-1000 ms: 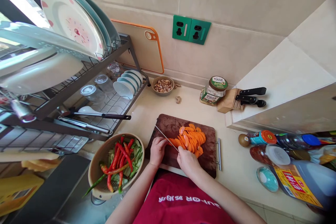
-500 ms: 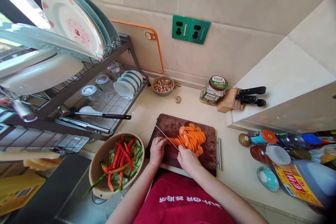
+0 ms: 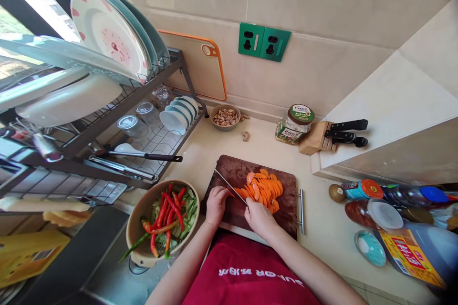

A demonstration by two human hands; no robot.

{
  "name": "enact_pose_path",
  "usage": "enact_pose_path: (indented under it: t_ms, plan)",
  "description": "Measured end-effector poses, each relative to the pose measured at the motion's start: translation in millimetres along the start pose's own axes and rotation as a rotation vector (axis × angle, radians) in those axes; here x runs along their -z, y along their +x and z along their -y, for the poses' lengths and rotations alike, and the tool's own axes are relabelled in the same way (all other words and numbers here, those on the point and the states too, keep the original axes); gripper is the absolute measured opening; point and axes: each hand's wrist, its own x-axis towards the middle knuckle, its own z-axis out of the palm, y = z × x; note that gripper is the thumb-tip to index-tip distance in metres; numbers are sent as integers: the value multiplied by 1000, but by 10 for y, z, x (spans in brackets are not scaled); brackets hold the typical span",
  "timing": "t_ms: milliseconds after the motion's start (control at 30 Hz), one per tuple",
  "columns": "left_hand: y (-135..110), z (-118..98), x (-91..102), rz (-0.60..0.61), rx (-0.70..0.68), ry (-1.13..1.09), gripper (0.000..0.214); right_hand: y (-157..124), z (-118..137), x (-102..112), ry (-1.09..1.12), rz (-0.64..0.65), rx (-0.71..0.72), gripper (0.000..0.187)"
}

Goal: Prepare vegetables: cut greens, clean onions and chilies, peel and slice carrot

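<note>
A dark brown cutting board point(image 3: 286, 221) with a metal handle lies on the counter in front of me. My right hand point(image 3: 258, 215) is closed around the handle of a knife point(image 3: 229, 184), whose thin blade slants up and left across the board. My left hand point(image 3: 216, 204) has its fingers curled on a piece of carrot point(image 3: 231, 194) just left of the blade; most of that piece is hidden by the fingers. To the blade's right, overlapping orange carrot slices point(image 3: 266, 188) lie in a pile on the board.
A colander point(image 3: 130, 228) of red chillies and sliced greens stands at the sink edge. Behind are a dish rack point(image 3: 171, 71), a bowl of garlic point(image 3: 225, 117), a jar point(image 3: 293, 124) and a knife block point(image 3: 315, 138). Bottles and a large jug point(image 3: 415, 252) line the right.
The whole view has shifted slightly right and down. Both hands stay at about the same place on the board, with the knife still among the carrot.
</note>
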Motion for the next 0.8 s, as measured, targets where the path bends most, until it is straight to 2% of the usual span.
enact_pose_path:
  t_ms: [267, 400, 500, 733, 800]
  plan:
    - [-12, 19, -18, 3, 23, 7, 19, -130, -94, 157, -17, -15, 112, 17]
    - [-20, 27, -15, 20, 27, 6, 22, -35, 0, 52, -43, -4, 33, 18]
    - [-19, 22, -3, 39, 21, 9, 23, 27, 8, 3, -12, -16, 39, 19]
    - [-8, -3, 5, 19, 46, 7, 20, -96, -166, 232, 7, 15, 128, 18]
    - [-5, -4, 5, 23, 49, 1, 21, -99, -162, 242, -4, 24, 147, 18]
